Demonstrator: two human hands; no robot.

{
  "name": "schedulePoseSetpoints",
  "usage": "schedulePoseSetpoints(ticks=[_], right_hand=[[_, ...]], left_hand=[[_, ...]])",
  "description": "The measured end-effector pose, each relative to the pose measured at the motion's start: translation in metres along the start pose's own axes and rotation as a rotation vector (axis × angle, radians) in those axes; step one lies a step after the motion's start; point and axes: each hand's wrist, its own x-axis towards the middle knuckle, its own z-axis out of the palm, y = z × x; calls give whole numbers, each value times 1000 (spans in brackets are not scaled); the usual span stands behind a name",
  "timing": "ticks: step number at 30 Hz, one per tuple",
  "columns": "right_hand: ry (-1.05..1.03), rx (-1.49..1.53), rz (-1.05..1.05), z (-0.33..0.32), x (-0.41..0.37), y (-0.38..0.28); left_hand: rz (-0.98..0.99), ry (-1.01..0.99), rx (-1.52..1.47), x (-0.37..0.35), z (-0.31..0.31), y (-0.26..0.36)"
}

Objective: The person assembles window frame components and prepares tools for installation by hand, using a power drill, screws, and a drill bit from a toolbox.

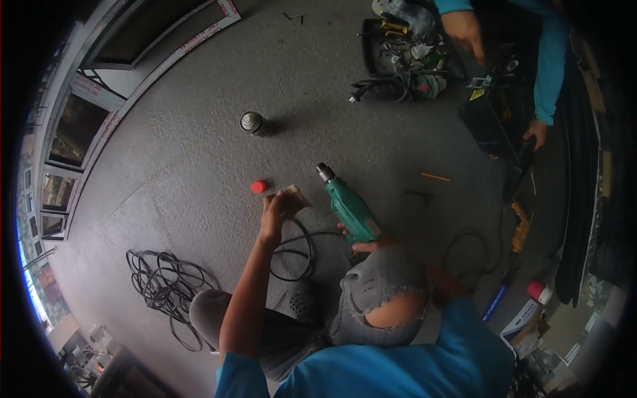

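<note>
The left hand [274, 211] had its fingers [279, 199] closed around what looked like a small brush [294, 193], held just above the floor [199, 166]. A red cap [258, 187] lay just beside those fingers, and a spray can [252, 123] stood farther beyond them. The right hand [361, 244], half hidden behind a knee [381, 282], gripped the handle of a green drill [348, 207], its tip pointing away. A coil of cable [166, 282] lay well off to the left. Another person's hand [464, 30] hovered over a tool tray [367, 46].

Green drill [350, 209], red cap [258, 187]
</note>
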Motion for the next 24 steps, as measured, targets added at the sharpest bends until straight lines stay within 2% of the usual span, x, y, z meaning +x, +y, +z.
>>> schedulePoseSetpoints(ticks=[2, 4, 5, 6, 7, 8, 10, 11, 13, 15, 16, 17, 18, 20, 22, 24], right_hand=[[8, -57, -32, -5, -1, 20], [180, -268, 11, -14, 1, 60], [176, -268, 21, -9, -5, 47], [187, -458, -18, 2, -9, 17], [195, -647, -61, 10, -9, -1], [188, -646, -59, 12, -6, -2], [128, -411, -158, 16, -3, -3], [131, -411, -154, 17, 1, 7], [149, -313, -133, 18, 12, 38], [140, -123, -123, 26, 12, 62], [38, -201, -175, 29, 13, 52], [-73, -294, -232, 25, 16, 36], [-12, -309, -232, 17, 13, 36], [-7, -623, -394, 0, 11, 40], [-52, -941, -544, -13, 11, 36], [14, -847, -365, -38, 6, 11]], left_hand=[[597, 636, 1184, 1, 19, -9], [586, 634, 1123, -9, 41, -3], [444, 423, 843, -12, 52, -1], [306, 220, 561, -18, 63, 1], [224, 160, 506, -24, 76, 2], [223, 167, 504, -27, 90, 2], [152, -15, 348, -31, 108, 0], [148, -15, 346, -33, 112, 4], [-28, -72, 157, -32, 122, 3], [-100, 86, 43, -31, 122, -2], [-169, 178, 114, -32, 115, -4], [-163, 189, 23, -31, 100, -12], [-130, 179, 7, -38, 95, -13], [-96, 68, -26, -48, 73, -16], [-122, 64, 9, -54, 56, -18], [-130, 36, -54, -62, 39, -12]])
